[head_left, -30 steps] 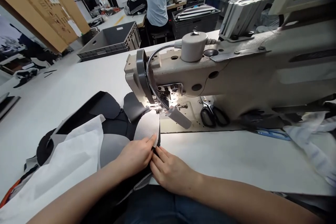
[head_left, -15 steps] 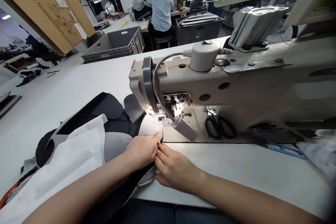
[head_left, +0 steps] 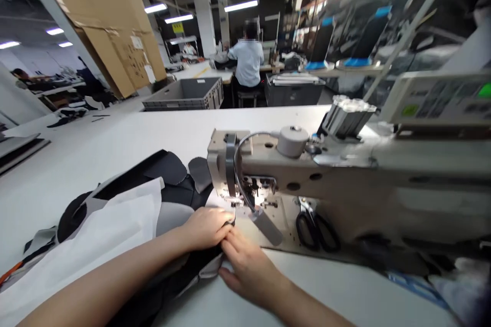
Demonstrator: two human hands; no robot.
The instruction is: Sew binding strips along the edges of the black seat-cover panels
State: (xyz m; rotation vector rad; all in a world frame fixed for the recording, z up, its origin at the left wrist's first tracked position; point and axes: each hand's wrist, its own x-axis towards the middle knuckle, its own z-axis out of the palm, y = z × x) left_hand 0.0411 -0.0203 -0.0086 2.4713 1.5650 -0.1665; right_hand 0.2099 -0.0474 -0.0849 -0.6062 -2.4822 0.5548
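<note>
Both my hands are at the edge of a layered black and grey fabric piece [head_left: 178,195], just in front of the sewing machine's [head_left: 345,189] lit needle area. My left hand [head_left: 209,227] is closed on the edge, its fingers beside a pale patch [head_left: 217,199] that runs up to the presser foot. My right hand [head_left: 249,265] touches it, fingers pinched on the same edge; the fingertips are partly hidden. A loose white sheet [head_left: 123,219] lies over the fabric, left of and under my left forearm.
Black-handled scissors [head_left: 316,230] lie on the machine bed beside a grey lamp [head_left: 267,227]. Behind the white table [head_left: 161,133] stand a grey crate [head_left: 184,94] and a cardboard box [head_left: 123,51]. A person in a light blue shirt [head_left: 248,64] sits further back.
The head view has tilted up, so the machine and background sit lower. My left hand covers more of the pale patch, and its thumb no longer points up along it. Both hands stay on the edge.
</note>
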